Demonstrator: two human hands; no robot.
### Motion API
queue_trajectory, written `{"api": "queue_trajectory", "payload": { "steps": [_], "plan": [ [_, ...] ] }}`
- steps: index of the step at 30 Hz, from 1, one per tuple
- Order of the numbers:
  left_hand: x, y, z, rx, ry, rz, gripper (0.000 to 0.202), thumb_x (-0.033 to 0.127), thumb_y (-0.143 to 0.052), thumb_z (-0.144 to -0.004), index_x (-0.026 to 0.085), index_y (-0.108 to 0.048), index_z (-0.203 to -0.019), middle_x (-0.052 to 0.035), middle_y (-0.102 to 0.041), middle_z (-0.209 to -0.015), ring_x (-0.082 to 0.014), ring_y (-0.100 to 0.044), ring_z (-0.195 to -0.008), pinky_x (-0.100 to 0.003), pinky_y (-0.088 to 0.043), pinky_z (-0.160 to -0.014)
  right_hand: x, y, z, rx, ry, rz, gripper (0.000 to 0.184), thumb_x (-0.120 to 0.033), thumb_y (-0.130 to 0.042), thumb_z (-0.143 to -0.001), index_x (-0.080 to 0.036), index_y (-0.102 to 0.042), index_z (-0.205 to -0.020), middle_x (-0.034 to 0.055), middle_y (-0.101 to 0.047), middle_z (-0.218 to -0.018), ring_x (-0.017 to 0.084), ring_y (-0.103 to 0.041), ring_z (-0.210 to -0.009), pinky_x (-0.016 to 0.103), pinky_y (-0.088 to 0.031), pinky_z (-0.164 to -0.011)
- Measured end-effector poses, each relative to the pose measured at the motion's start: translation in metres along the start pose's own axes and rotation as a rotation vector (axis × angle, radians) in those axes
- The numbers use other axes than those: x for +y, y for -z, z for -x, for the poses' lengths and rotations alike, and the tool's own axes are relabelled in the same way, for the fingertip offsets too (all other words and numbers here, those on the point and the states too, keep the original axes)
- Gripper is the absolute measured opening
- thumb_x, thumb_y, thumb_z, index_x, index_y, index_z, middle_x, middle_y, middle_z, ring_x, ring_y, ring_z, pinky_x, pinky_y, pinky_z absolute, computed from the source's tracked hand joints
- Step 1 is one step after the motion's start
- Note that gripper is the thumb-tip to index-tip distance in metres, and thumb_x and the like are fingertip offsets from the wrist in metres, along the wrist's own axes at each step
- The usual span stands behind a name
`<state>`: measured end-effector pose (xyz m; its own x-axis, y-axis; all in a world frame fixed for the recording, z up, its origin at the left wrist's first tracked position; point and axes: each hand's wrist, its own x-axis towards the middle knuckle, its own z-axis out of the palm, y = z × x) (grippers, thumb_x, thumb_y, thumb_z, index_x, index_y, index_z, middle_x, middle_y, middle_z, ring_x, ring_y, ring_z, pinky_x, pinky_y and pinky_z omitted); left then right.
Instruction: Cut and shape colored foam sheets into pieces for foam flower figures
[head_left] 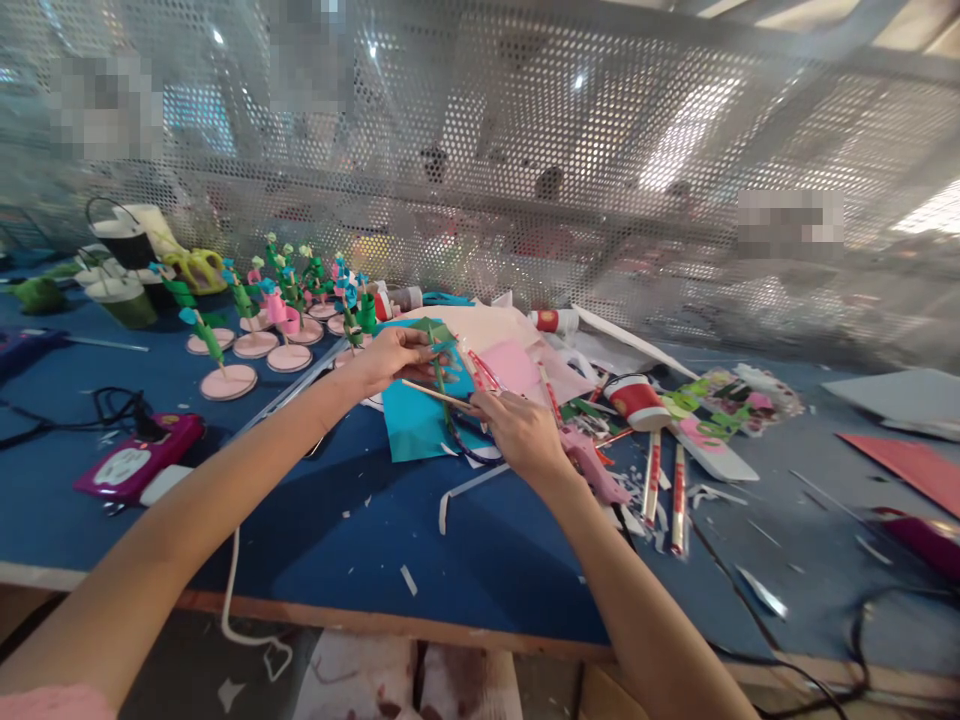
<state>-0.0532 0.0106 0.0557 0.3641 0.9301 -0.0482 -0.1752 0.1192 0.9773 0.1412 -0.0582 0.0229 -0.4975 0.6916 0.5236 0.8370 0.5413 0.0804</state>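
Pinching green paper in the left hand, gripping a stick in the right hand just beside it, working above blue paper on the bench.

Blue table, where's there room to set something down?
Widest: the front strip between the white cable and right forearm, with scraps. Smaller: between the magenta box and round pink bases. Crowded: around the pink glue gun and paper cup.

held paper: green | stick: tan | sheet: turquoise | tabletop: blue | glue gun: pink | cup: red, white
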Motion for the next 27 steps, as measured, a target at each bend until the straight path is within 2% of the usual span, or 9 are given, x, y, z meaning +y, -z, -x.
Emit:
{"api": "queue_trajectory", "payload": {
  "steps": [3, 11, 16, 18, 21, 24, 27],
  "plan": [
    [0.000, 0.002, -0.001, 0.023, 0.009, -0.012, 0.006, 0.008, -0.065, -0.073, 0.010, -0.059, -0.072, -0.0055, -0.069, -0.069, -0.0132, -0.065, -0.054, -0.032, -0.055, -0.066, -0.002, 0.001, 0.000, 0.012, 0.062, -0.016, 0.028, -0.022, -0.036, -0.092, -0.020, -0.062, -0.081, 0.0025, -0.062, -0.061, 0.013, -0.053, -0.060, 0.023, -0.032, -0.055],
    [0.005, 0.006, -0.002, 0.014, -0.021, 0.038, 0.007, 0.006, -0.062, -0.075, 0.009, -0.059, -0.070, -0.0030, -0.068, -0.065, -0.0098, -0.062, -0.050, -0.029, -0.056, -0.067, -0.001, -0.002, 0.002, 0.094, 0.219, -0.008, 0.033, -0.028, -0.037, -0.093, -0.018, -0.061, -0.074, 0.0008, -0.057, -0.054, 0.013, -0.050, -0.055, 0.023, -0.029, -0.053],
    [0.006, 0.014, -0.005, 0.077, -0.097, 0.008, 0.007, 0.006, -0.064, -0.073, 0.010, -0.059, -0.069, -0.0018, -0.067, -0.061, -0.0109, -0.063, -0.052, -0.026, -0.054, -0.060, -0.001, 0.000, 0.004, 0.047, 0.230, -0.174, 0.030, -0.029, -0.037, -0.093, -0.018, -0.060, -0.078, 0.0012, -0.060, -0.060, 0.011, -0.052, -0.055, 0.020, -0.032, -0.053],
    [0.004, 0.017, -0.007, 0.085, -0.143, -0.034, 0.008, 0.011, -0.069, -0.070, 0.010, -0.060, -0.070, -0.0024, -0.068, -0.064, -0.0114, -0.063, -0.053, -0.026, -0.053, -0.059, -0.001, 0.000, 0.005, 0.067, 0.184, -0.272, 0.028, -0.028, -0.035, -0.093, -0.017, -0.058, -0.081, 0.0024, -0.062, -0.064, 0.011, -0.054, -0.057, 0.020, -0.036, -0.055],
    [0.001, 0.018, -0.007, 0.058, -0.159, -0.072, 0.014, 0.017, -0.074, -0.065, 0.011, -0.062, -0.072, -0.0032, -0.069, -0.067, -0.0119, -0.063, -0.056, -0.027, -0.053, -0.062, 0.000, -0.003, 0.007, 0.127, 0.012, -0.349, 0.026, -0.027, -0.034, -0.093, -0.018, -0.056, -0.082, 0.0030, -0.064, -0.066, 0.012, -0.057, -0.059, 0.020, -0.041, -0.057],
    [-0.001, 0.012, -0.005, -0.004, -0.130, -0.064, 0.015, 0.018, -0.074, -0.065, 0.011, -0.061, -0.068, -0.0036, -0.068, -0.067, -0.0127, -0.064, -0.058, -0.029, -0.054, -0.065, 0.003, -0.010, 0.008, 0.131, -0.164, -0.348, 0.025, -0.026, -0.034, -0.091, -0.019, -0.056, -0.083, 0.0019, -0.064, -0.064, 0.013, -0.058, -0.057, 0.021, -0.042, -0.056],
    [-0.001, 0.003, 0.000, -0.022, -0.082, -0.043, 0.013, 0.014, -0.072, -0.065, 0.012, -0.060, -0.066, -0.0026, -0.067, -0.064, -0.0131, -0.064, -0.057, -0.030, -0.054, -0.065, 0.004, -0.015, 0.008, 0.106, -0.229, -0.295, 0.025, -0.026, -0.034, -0.090, -0.020, -0.057, -0.084, 0.0019, -0.064, -0.065, 0.013, -0.058, -0.057, 0.021, -0.042, -0.056]
  ]
}}
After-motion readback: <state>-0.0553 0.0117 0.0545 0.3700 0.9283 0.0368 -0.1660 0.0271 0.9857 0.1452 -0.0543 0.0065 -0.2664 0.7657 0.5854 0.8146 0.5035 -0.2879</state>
